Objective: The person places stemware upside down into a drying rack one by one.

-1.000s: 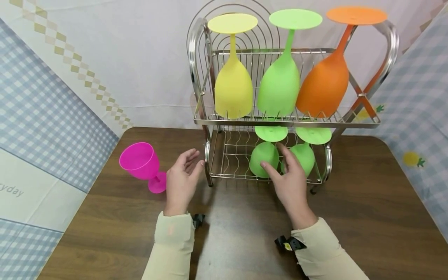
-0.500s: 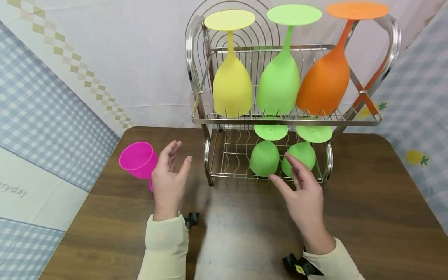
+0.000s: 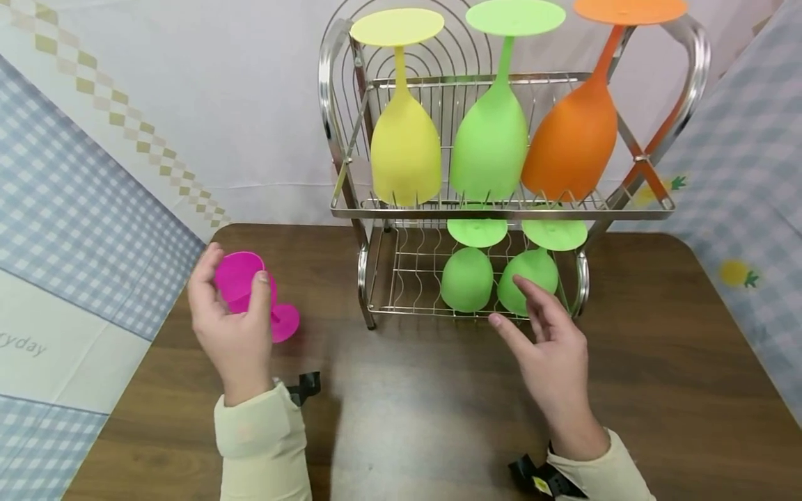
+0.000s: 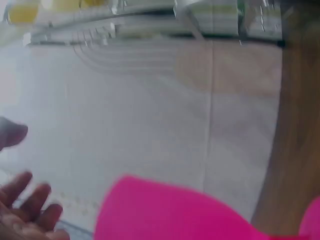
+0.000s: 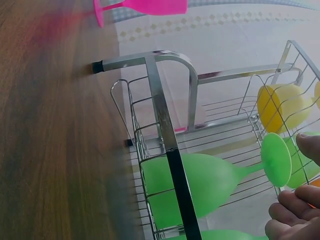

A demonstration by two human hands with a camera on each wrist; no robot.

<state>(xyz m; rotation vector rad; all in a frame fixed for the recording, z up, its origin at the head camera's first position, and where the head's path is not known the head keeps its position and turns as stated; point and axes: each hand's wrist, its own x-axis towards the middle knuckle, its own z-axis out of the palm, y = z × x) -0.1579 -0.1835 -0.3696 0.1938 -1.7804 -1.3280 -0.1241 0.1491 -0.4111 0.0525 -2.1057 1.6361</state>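
On the left of the table stands a pink goblet point(image 3: 285, 322), upright. My left hand point(image 3: 234, 334) overlaps its bowl in the head view, thumb and fingers spread apart. In the left wrist view a gap shows between the left fingers point(image 4: 42, 197) and the pink bowl point(image 4: 160, 212). My right hand point(image 3: 557, 362) hovers before the rack's lower shelf, thumb and fingers apart, holding nothing. Just beyond it two green goblets, the left one point(image 3: 466, 278) and the right one point(image 3: 532, 275), stand upside down on that shelf.
A two-tier metal dish rack point(image 3: 501, 214) stands at the back. Its upper shelf bears upside-down yellow point(image 3: 407, 156), green point(image 3: 491, 149) and orange point(image 3: 573, 142) goblets. The orange one leans. A white cloth point(image 3: 263, 104) hangs behind the wooden table point(image 3: 401, 431).
My left hand has moved left from beside the rack to the pink goblet. My right hand has drawn back from the lower green goblets, towards me and to the right.
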